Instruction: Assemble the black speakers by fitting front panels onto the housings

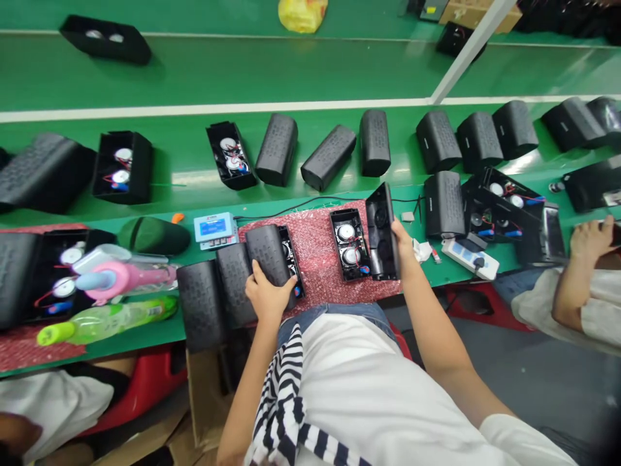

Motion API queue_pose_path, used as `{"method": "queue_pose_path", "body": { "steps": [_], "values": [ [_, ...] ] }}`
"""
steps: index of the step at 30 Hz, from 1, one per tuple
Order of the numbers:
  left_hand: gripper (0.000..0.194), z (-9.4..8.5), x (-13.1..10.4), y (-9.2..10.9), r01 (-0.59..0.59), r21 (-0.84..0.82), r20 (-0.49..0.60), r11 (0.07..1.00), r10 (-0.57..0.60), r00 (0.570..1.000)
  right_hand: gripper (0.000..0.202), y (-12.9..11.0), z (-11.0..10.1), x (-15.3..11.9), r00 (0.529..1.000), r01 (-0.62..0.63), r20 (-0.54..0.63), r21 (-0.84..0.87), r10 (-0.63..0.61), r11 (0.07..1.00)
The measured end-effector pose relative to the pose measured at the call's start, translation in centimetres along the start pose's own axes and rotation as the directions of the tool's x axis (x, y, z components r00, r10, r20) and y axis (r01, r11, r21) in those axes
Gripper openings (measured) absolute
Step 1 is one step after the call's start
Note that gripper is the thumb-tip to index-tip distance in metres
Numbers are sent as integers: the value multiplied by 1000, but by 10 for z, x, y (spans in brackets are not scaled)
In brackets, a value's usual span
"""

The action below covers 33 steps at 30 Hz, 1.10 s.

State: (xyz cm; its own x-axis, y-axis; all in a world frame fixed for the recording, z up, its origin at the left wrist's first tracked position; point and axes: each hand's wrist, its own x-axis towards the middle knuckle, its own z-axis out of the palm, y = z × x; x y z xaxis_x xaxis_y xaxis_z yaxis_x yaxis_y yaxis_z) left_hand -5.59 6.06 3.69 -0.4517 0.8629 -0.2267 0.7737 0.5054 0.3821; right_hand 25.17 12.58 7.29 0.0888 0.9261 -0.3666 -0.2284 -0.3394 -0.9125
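My left hand (268,291) grips a black textured speaker cover (268,251), fingers over its face and thumb at its right edge. Partly under that cover lies an open housing (290,259) with white speaker cones. In my right hand (403,244) a black half shell (381,236) stands on edge, its hollow inside facing left. Just left of this shell an open speaker housing (348,246) lies on the red bubble wrap (315,243), showing two white round drivers, red wires and a blue connector. Two more textured covers (200,304) lie left of my left hand.
A blue meter (215,230) sits behind the covers. Bottles (116,317) and a green pouch (154,235) lie to the left. Several speakers (375,142) line the green conveyor (194,162). At right are a power strip (469,257) and a co-worker's hand (592,239).
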Motion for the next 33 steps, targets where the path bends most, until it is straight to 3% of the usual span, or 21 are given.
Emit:
{"method": "queue_pose_path", "body": {
  "steps": [2, 5, 6, 8, 10, 11, 13, 15, 17, 19, 22, 24, 25, 26, 28, 29, 31, 33],
  "values": [
    [109, 8, -2, 1, 0, 41, -26, 999, 1, 1000, 104, 4, -3, 4, 997, 45, -58, -203, -58, 978],
    [107, 16, -6, 3, 2, 72, -32, 997, 0, 999, 121, -3, -8, 5, 979, 195, 158, -558, -128, 807],
    [107, 18, -6, 3, 2, 71, -31, 997, 1, 1000, 122, -8, -9, 5, 948, 306, 280, -660, -154, 686],
    [106, 19, -7, 5, 3, 67, -35, 998, -1, 999, 118, -21, -9, 7, 846, 528, 512, -768, -148, 362],
    [105, 19, -8, 7, 8, 71, -44, 997, -5, 999, 106, -30, -6, 13, 722, 691, 691, -719, -30, 75],
    [105, 18, -9, 8, 11, 77, -51, 997, -7, 999, 98, -33, -3, 16, 654, 756, 755, -654, 41, -15],
    [104, 18, -11, 12, 11, 97, -71, 995, -4, 997, 82, -30, 4, 24, 515, 857, 841, -505, 163, -99],
    [103, 19, -12, 16, 10, 119, -89, 993, 1, 996, 68, -19, 12, 31, 390, 921, 885, -377, 255, -102],
    [102, 21, -13, 19, 11, 135, -99, 991, 3, 995, 58, -4, 17, 37, 305, 952, 898, -295, 316, -82],
    [102, 24, -13, 22, 14, 150, -104, 989, 2, 995, 53, 9, 19, 40, 262, 964, 896, -256, 358, -64],
    [102, 27, -11, 24, 22, 174, -100, 984, -4, 995, 57, 16, 16, 38, 312, 948, 869, -310, 383, -70],
    [103, 28, -9, 25, 33, 178, -86, 983, -18, 996, 71, 14, 15, 30, 411, 904, 832, -424, 372, -51],
    [103, 28, -9, 25, 40, 178, -79, 983, -26, 997, 78, 14, 17, 25, 495, 856, 799, -516, 342, -34],
    [103, 27, -9, 25, 45, 176, -75, 983, -32, 997, 85, 15, 19, 19, 608, 775, 740, -632, 287, -15],
    [103, 26, -9, 26, 49, 176, -78, 983, -36, 996, 92, 23, 28, 8, 855, 501, 503, -864, 128, 49],
    [103, 25, -10, 26, 47, 177, -84, 983, -33, 996, 95, 30, 34, 4, 937, 339, 346, -935, 56, 101],
    [102, 22, -11, 27, 38, 173, -99, 984, -21, 995, 100, 45, 46, 0, 996, 89, 87, -976, -23, 199],
    [102, 21, -11, 27, 30, 163, -119, 986, -10, 993, 101, 58, 53, 0, 999, -7, -19, -969, -46, 248]
  ]
}}
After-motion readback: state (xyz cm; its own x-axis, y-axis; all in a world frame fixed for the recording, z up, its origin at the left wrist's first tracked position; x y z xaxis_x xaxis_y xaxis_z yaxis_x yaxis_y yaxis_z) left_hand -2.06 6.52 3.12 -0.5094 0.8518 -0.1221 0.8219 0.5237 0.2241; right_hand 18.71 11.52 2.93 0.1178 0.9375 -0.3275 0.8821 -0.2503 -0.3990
